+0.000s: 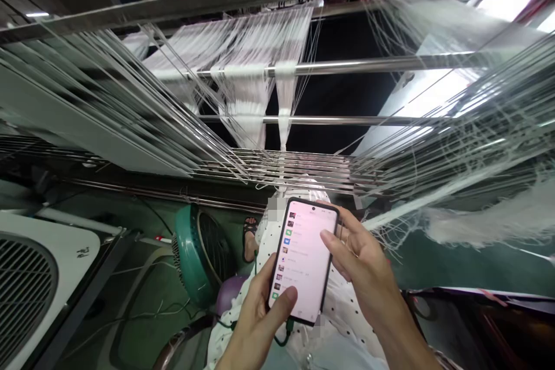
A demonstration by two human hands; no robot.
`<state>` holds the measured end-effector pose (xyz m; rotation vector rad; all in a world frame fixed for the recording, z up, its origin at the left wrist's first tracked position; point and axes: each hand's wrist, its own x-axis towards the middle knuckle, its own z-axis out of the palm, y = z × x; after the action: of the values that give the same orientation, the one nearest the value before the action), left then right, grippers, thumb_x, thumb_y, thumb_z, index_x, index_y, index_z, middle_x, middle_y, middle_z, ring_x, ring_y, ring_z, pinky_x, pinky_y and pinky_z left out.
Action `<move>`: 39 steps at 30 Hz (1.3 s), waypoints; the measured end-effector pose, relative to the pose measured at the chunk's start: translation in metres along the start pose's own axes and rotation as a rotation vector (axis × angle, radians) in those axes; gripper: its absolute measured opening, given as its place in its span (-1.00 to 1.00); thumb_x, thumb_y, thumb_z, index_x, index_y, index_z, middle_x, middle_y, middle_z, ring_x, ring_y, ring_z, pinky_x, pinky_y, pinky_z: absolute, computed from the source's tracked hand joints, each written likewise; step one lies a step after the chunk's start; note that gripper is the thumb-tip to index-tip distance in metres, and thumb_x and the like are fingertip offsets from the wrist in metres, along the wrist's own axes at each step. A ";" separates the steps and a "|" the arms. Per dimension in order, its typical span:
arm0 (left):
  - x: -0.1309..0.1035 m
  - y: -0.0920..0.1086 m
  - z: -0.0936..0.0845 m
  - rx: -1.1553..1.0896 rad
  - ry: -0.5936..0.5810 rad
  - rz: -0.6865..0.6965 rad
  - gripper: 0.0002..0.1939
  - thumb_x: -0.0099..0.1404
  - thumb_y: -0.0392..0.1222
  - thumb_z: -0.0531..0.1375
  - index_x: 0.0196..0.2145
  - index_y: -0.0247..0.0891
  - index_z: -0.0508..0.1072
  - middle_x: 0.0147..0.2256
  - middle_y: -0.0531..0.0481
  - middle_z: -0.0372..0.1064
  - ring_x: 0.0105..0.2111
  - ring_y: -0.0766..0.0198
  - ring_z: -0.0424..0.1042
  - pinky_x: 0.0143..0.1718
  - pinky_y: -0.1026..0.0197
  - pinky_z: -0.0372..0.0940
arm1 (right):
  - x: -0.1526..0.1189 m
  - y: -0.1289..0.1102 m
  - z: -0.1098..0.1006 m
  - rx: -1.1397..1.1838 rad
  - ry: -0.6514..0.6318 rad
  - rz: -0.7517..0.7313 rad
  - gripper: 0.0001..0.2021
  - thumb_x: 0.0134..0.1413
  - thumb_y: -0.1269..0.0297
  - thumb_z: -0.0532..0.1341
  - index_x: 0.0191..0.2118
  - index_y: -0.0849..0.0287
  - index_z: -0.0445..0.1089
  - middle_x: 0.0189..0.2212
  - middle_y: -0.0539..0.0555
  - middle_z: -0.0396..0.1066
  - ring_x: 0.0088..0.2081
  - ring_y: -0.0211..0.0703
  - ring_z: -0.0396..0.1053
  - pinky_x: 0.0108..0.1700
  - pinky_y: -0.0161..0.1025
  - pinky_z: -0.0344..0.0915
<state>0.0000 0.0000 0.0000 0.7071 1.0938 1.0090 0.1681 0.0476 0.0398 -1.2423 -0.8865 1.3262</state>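
A black-framed phone [304, 257] with a lit screen showing a list is held over the lap, above white dotted clothing [347, 312]. My left hand [262, 315] grips its lower left side, the thumb lying over the lower screen. At the upper right side, my right hand [364, 263] holds the phone's edge with its fingers behind and its thumb over the screen. A dark cable [288, 332] hangs at the phone's bottom end.
White threads [255, 40] run over metal bars [347, 66] of a large frame ahead. Loose threads [468, 222] hang at the right. A green round fan [197, 254] stands on the floor at the left, near a white grilled unit [65, 254] and cables.
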 end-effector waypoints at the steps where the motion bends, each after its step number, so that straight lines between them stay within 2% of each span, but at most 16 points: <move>1: 0.000 0.000 0.000 0.007 0.003 -0.002 -0.36 0.20 0.02 0.37 0.20 -0.16 0.37 0.25 -0.11 0.27 0.31 -0.05 0.12 0.30 -0.02 0.09 | 0.000 0.000 0.000 0.002 -0.001 -0.001 -0.51 0.13 0.08 0.32 0.13 0.11 0.31 -0.46 -0.04 0.30 -0.60 -0.38 -0.20 -0.57 -0.29 -0.28; 8: -0.003 0.001 0.001 0.049 0.041 -0.010 -0.30 0.17 0.08 0.39 0.20 -0.15 0.37 0.28 -0.09 0.21 0.33 -0.07 0.07 0.30 0.00 0.12 | 0.001 0.002 0.001 0.028 -0.001 0.005 -0.52 0.13 0.11 0.33 0.13 0.10 0.30 -0.32 0.04 0.40 -0.61 -0.43 -0.15 -0.62 -0.33 -0.26; 22: -0.001 0.003 0.002 0.054 -0.008 -0.001 -0.28 0.19 0.08 0.37 0.24 -0.17 0.33 0.28 -0.11 0.21 0.33 -0.07 0.08 0.30 0.00 0.10 | 0.002 0.003 0.001 0.043 -0.002 0.002 -0.54 0.13 0.11 0.33 0.11 0.11 0.31 -0.34 0.03 0.40 -0.62 -0.45 -0.20 -0.61 -0.32 -0.32; 27: -0.002 0.005 0.004 0.058 0.013 -0.016 -0.24 0.15 0.11 0.38 0.24 -0.18 0.34 0.27 -0.12 0.22 0.31 -0.11 0.10 0.28 -0.02 0.13 | 0.003 0.004 0.000 0.034 -0.001 -0.010 -0.55 0.14 0.11 0.32 0.10 0.12 0.33 -0.48 -0.05 0.29 -0.62 -0.43 -0.22 -0.60 -0.31 -0.32; 32: -0.003 0.004 0.003 0.058 0.022 -0.036 -0.22 0.12 0.09 0.40 0.24 -0.19 0.35 0.27 -0.15 0.23 0.31 -0.17 0.09 0.30 -0.06 0.08 | 0.002 0.003 0.000 0.058 0.009 -0.007 -0.60 0.21 0.10 0.28 0.10 0.14 0.36 -0.62 -0.16 0.01 -0.60 -0.39 -0.24 -0.57 -0.33 -0.28; 34: -0.004 0.003 0.001 0.056 0.020 -0.042 -0.22 0.12 0.07 0.41 0.25 -0.20 0.34 0.27 -0.15 0.23 0.32 -0.17 0.08 0.31 -0.06 0.06 | 0.002 0.004 -0.001 0.069 0.012 0.003 -0.58 0.23 0.06 0.26 0.12 0.14 0.34 -0.58 -0.14 0.06 -0.60 -0.40 -0.23 -0.57 -0.34 -0.27; 36: -0.003 0.003 -0.002 0.048 -0.011 -0.044 -0.20 0.13 0.05 0.41 0.26 -0.19 0.31 0.27 -0.16 0.22 0.32 -0.18 0.07 0.31 -0.08 0.04 | 0.002 0.004 -0.003 0.056 0.023 0.011 -0.55 0.23 0.03 0.24 0.14 0.14 0.33 -0.54 -0.11 0.13 -0.60 -0.42 -0.21 -0.58 -0.35 -0.25; 39: 0.000 0.004 -0.008 0.035 -0.139 -0.033 -0.21 0.15 0.00 0.40 0.29 -0.15 0.27 0.28 -0.13 0.20 0.33 -0.17 0.05 0.32 -0.10 0.01 | 0.003 0.006 -0.006 0.043 0.036 0.031 -0.56 0.25 -0.01 0.22 0.12 0.13 0.36 -0.56 -0.12 0.10 -0.63 -0.42 -0.17 -0.59 -0.36 -0.22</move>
<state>-0.0087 0.0015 0.0006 0.7733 1.0010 0.9014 0.1734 0.0483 0.0327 -1.2473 -0.8125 1.3371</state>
